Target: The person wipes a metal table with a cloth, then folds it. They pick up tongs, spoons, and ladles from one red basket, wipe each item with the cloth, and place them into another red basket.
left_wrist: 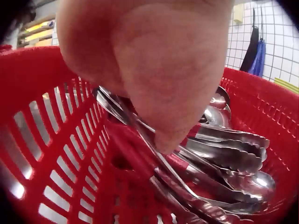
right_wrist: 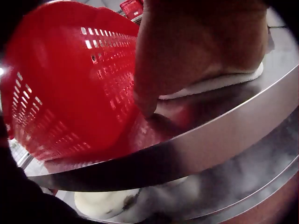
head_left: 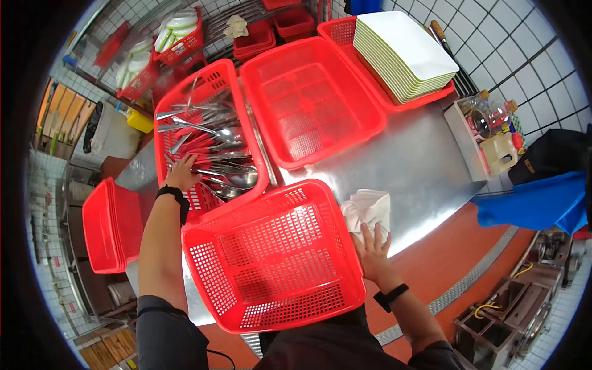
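My left hand point(head_left: 180, 172) reaches into a red slotted basket point(head_left: 161, 117) with serving tongs and spoons in it. Its fingers touch the red-handled tongs point(head_left: 213, 155) near the basket's left side. The left wrist view shows the thumb pointing down over the metal tongs point(left_wrist: 224, 151), with the other fingers mostly hidden. My right hand point(head_left: 373, 259) lies with fingers extended on a folded white cloth point(head_left: 368, 208) on the steel table. Between my arms, at the table's front edge, a red perforated basket point(head_left: 271, 246) holds nothing. The right hand is close beside its right wall point(right_wrist: 70, 79).
Behind stands a red tray point(head_left: 314, 102); right of it, a stack of white square plates point(head_left: 407, 52) sits in another red basket. Nested red bins point(head_left: 111, 225) stand at left. A white box point(head_left: 465, 139) with bottles is at the table's right end, near a blue cloth point(head_left: 536, 206).
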Demonstrator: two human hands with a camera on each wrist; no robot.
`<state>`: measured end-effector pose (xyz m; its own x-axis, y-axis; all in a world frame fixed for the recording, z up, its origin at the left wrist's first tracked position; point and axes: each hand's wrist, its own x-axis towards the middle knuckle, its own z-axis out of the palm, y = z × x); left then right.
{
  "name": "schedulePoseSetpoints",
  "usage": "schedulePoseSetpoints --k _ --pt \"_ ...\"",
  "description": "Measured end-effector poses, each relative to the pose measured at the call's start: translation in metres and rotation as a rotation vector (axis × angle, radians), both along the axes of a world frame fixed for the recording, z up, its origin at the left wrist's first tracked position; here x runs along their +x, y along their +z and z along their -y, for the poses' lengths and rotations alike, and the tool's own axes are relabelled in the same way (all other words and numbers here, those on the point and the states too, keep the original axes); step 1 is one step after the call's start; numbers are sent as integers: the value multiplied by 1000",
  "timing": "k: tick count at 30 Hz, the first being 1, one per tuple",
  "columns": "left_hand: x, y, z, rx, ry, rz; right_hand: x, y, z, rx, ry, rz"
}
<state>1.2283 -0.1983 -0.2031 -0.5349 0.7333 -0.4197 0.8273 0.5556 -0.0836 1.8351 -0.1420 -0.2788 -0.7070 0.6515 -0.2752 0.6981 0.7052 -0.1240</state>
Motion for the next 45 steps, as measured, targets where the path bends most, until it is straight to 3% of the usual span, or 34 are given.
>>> schedulePoseSetpoints --k 2,5,11,17,20,22,23,29,32,38,42,44,45 --pt "17 16 4 -50 71 13 -1 4 3 67 34 29" --pt "15 13 28 -28 58 -44 -12 17 -2 -67 18 84" --pt "11 -21 65 89 157 -128 -40 33 -7 -232 -74 323" --pt "16 -6 62 128 244 -115 -25 10 -7 -202 -113 250" --pt "-14 -70 62 244 192 -261 -30 16 0 -155 -135 226" --pt "-15 -59 57 233 169 -238 -31 14 -2 -164 -146 228" --pt "-14 -53 56 247 100 -358 -33 14 -4 -160 -135 230" --pt "0 5 79 198 -55 -444 -27 4 -9 -171 -104 474" --pt "-8 -15 83 280 -33 -417 -27 2 -10 -179 -119 474" --pt "11 7 77 279 -6 -370 -29 4 -11 -232 -149 476" --pt "33 79 82 172 -99 -143 -25 0 -9 -155 -93 534" --pt "42 105 92 237 -145 -85 -22 -3 -7 -164 -118 470" --pt "48 111 97 475 -172 51 -21 -5 -6 -149 -128 464"
